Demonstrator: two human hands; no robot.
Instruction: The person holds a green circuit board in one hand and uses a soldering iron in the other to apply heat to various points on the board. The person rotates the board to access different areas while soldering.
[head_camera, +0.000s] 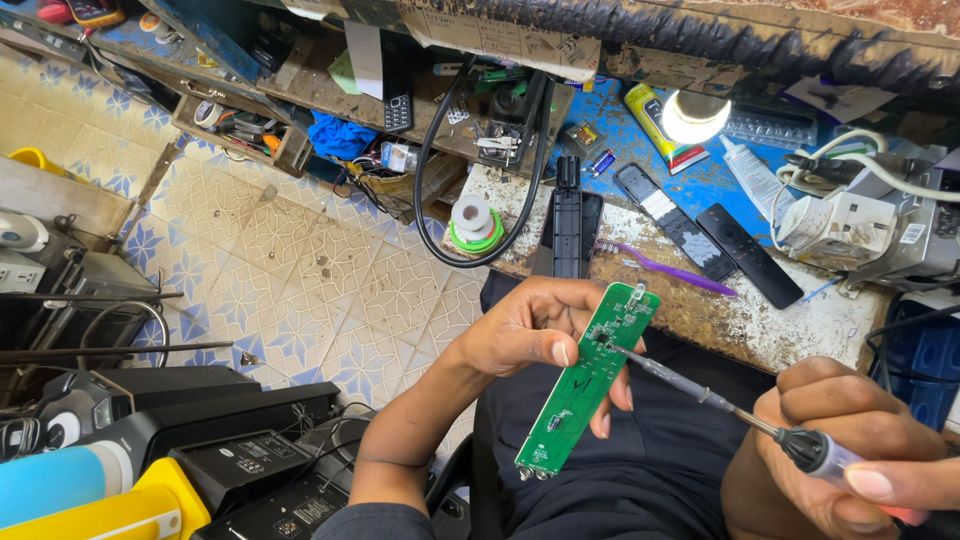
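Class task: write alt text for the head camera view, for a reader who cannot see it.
A left hand holds a long green circuit board while the right hand touches a soldering iron tip to it. Behind, a cluttered workbench carries remote controls, a purple toothbrush and a lit lamp.

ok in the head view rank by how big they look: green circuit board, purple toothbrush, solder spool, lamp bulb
1. green circuit board, though it is nearest the camera
2. purple toothbrush
3. solder spool and lamp bulb look about alike, so I will not rank them.
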